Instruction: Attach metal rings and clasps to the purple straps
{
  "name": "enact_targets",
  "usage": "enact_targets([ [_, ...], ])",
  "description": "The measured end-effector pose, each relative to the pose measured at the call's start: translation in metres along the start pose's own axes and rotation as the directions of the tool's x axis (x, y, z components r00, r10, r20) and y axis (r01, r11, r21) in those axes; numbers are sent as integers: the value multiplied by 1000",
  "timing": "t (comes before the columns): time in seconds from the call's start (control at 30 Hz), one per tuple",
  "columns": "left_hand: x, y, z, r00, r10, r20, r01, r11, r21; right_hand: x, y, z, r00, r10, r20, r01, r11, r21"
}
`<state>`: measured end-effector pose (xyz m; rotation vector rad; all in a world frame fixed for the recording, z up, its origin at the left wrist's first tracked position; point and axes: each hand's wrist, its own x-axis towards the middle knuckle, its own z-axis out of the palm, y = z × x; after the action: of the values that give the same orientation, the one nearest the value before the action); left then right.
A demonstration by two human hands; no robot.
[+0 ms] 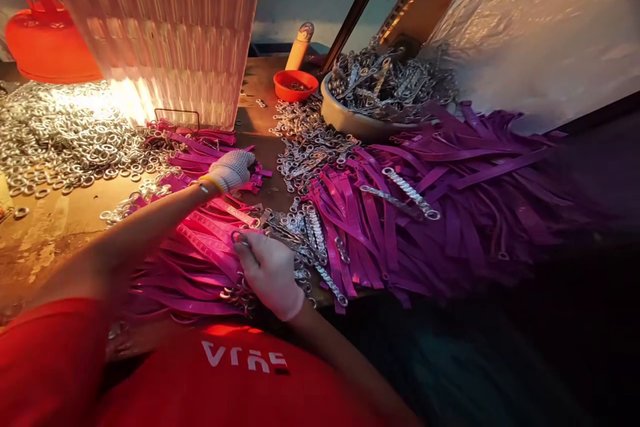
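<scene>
My left hand (231, 170), in a white dotted glove, reaches over the far end of a pile of pink straps (207, 227). Its fingers curl downward at the strap ends, and the fingertips are hidden. Closer to my body, my right hand (270, 270) wears a plain white glove. Thumb and finger pinch a small metal ring (237, 236) above the pink pile. A pink strap with a metal ring end (256, 222) lies just beyond that hand. Silver metal link pieces (315, 234) are heaped at its right.
Loose metal rings (75, 140) cover the left side under a red lamp (53, 40), beside a ribbed clear panel (180, 34). Behind are a red bowl (296, 87) and a basin of metal links (345, 114). Purple straps (450, 200) spread across the right.
</scene>
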<state>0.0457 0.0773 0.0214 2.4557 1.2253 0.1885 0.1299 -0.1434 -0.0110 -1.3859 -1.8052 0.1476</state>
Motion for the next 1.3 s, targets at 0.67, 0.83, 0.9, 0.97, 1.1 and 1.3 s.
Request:
enact_targets([
  [0.67, -117, 11, -29, 983, -94, 158, 184, 578, -795, 37, 10, -17, 982, 109, 156, -107, 994, -26],
  [0.83, -173, 25, -20, 963, -200, 181, 260, 505, -823, 41, -14, -20, 944, 59, 325, 30, 965, -262],
  [0.9, -184, 27, -15, 965, -190, 182, 256, 521, -814, 35, -22, -23, 924, 7, 383, 137, 927, -349],
  [0.97, -191, 27, -11, 982, -136, 129, 187, 639, -746, 29, -27, -25, 907, -43, 419, 230, 883, -408],
  [1.1, -202, 26, -4, 999, 18, -50, -36, 920, -391, 14, -26, -20, 906, -94, 412, 297, 835, -464],
  [1.3, -210, 17, 4, 996, 78, 42, -65, 964, -256, -4, -24, -4, 943, -128, 308, 247, 887, -390],
])
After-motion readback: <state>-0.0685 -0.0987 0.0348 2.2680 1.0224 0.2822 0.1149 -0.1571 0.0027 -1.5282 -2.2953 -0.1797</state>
